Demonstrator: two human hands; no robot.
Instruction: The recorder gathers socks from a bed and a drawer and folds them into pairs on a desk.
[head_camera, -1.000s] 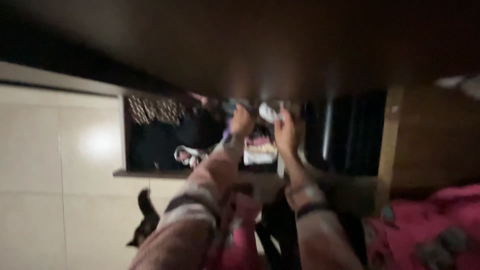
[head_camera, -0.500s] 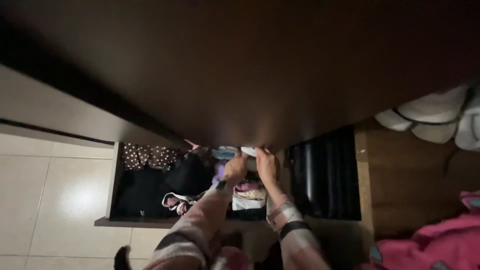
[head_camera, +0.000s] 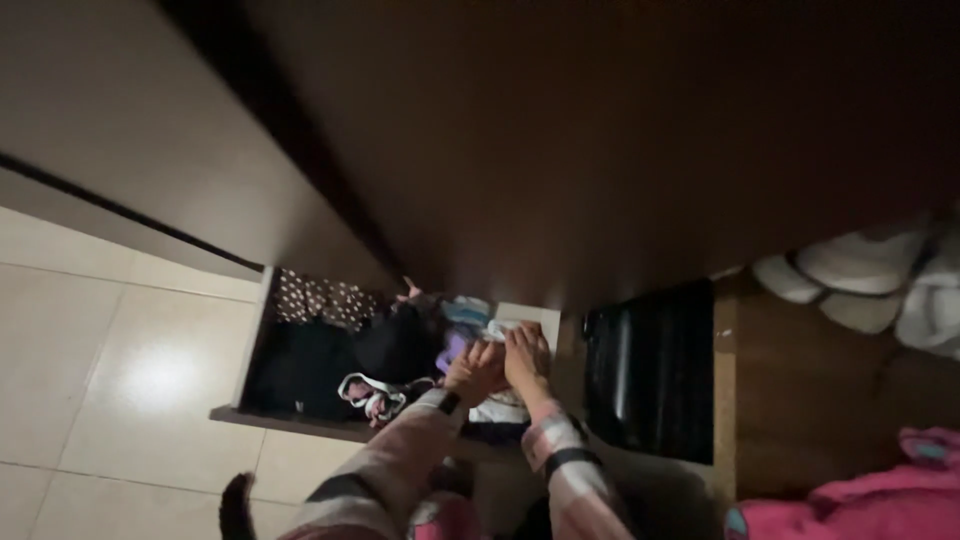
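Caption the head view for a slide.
Both hands, left hand and right hand, press folded clothes into an open drawer.

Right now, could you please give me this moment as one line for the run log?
left hand: on clothes | right hand: pressing white cloth | place: open drawer | grip: cannot tell | nearby: pink fabric

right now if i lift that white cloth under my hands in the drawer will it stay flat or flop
The white cloth will probably flop: it looks soft and crumpled. It is likely light, as both hands, left hand and right hand, press it easily. It may snag the clothes packed around it in the drawer.
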